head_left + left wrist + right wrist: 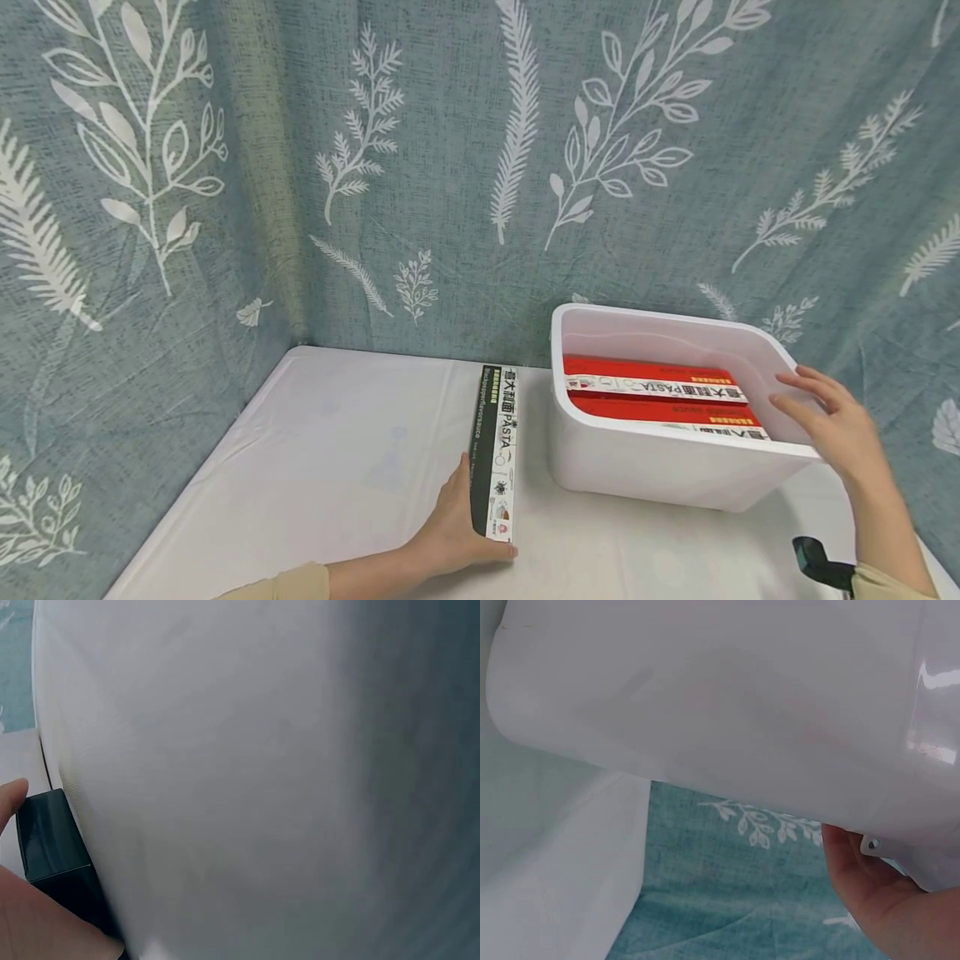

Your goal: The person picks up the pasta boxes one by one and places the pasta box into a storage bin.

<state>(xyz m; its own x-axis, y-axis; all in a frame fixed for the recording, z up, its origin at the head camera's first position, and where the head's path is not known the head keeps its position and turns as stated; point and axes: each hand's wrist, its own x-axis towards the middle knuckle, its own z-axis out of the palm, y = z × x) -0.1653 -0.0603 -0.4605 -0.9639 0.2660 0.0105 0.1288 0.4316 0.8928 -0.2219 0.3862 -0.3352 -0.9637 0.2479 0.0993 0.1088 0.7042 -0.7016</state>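
The white bin stands on the white-covered table, toward its right side, and serves as reference for all positions below. Inside the bin lie two red pasta boxes, flat and side by side, their white label strips facing up. Just to the left of the bin, apart from its wall by a narrow gap, a black pasta box stands on its long edge, running from the near side of the table toward the curtain. The left hand is at the near end of this box: palm against its left face, thumb curled round the near bottom corner, so the hand grips the box. The left wrist view shows that same dark box end beside the bin wall, with a fingertip at its top edge. The right hand rests at the bin's right rim, fingers spread and fairly straight; whether they press the wall is not clear, since the right wrist view shows only the palm under the bin's outer side. A leaf-patterned teal curtain hangs behind the bin.
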